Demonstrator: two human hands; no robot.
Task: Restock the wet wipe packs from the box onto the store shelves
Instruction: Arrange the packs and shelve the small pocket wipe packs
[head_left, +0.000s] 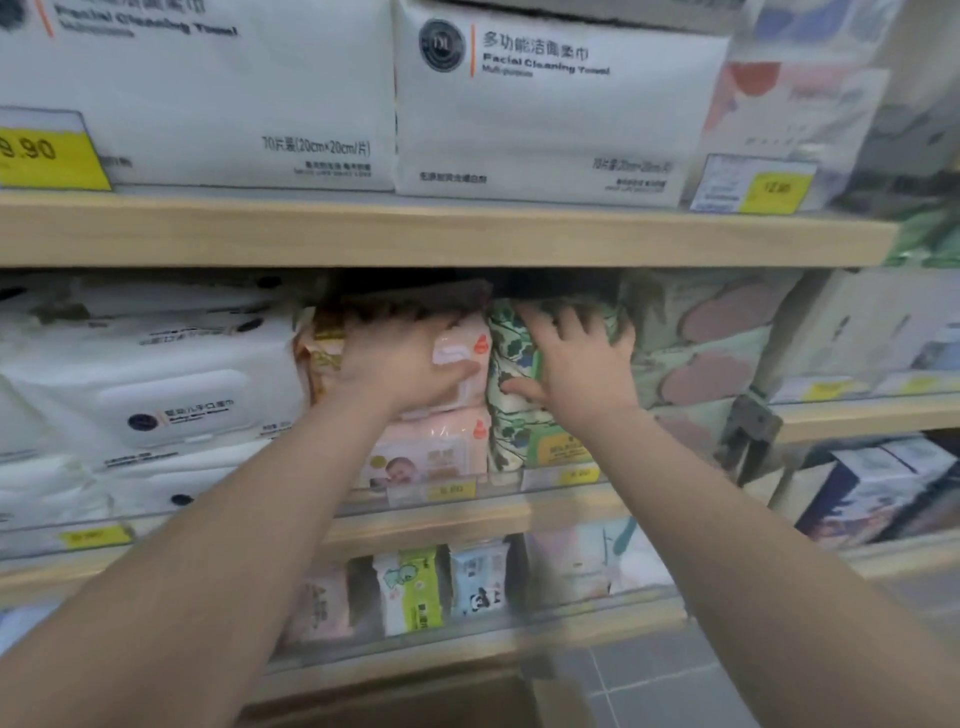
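Observation:
On the middle shelf (467, 512) stands a stack of pink wet wipe packs (462, 353). My left hand (395, 364) grips the top pink pack, thumb across its front and fingers reaching over its upper left side. Beside it stands a stack of green leaf-patterned packs (506, 358). My right hand (576, 358) presses flat on the upper green pack with fingers spread. The fingertips of both hands reach into the dark gap under the upper shelf board (467, 234). A brown cardboard box (415, 696) shows at the bottom edge.
White wipe packs (156, 384) fill the shelf to the left, pale green packs with pink shapes (711, 358) to the right. Large white facial towel packs (550, 104) sit on the upper shelf. Small packs (415, 587) line the lower shelf. Grey floor tiles (649, 675) lie below.

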